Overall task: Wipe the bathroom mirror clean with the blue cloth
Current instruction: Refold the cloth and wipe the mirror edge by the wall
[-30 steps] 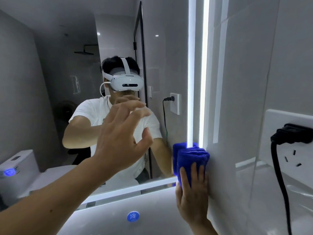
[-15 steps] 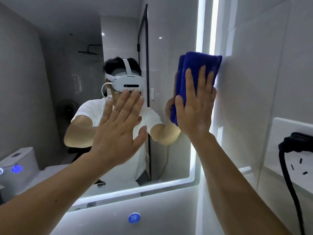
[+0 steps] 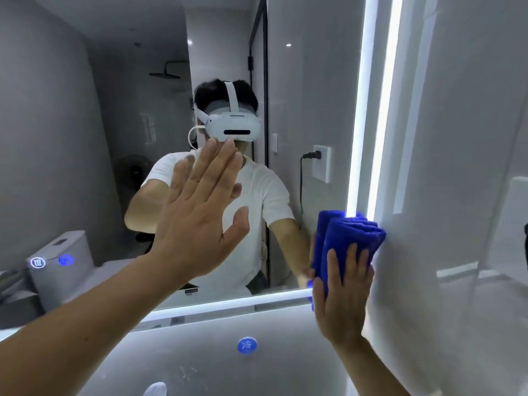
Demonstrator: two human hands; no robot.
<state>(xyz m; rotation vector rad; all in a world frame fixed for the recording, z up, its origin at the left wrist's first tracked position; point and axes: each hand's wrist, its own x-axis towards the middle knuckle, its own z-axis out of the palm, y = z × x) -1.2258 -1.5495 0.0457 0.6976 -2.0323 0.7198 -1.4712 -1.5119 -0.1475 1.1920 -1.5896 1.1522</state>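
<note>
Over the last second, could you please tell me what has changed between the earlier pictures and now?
The right hand swept the blue cloth up the lit right edge of the mirror, then back down; it now presses the cloth at the lower right corner again. The left hand straightened its loosely bent fingers and is held flat at the glass. Unchanged: the cloth stays folded under the right hand.

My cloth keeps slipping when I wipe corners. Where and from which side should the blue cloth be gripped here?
Take the blue cloth by its lower half, from the front and below, thumb round its left edge. It is a thick folded wad that the right hand presses to the mirror's lower right corner; its right edge sits against the side wall, so that side looks blocked.
</note>
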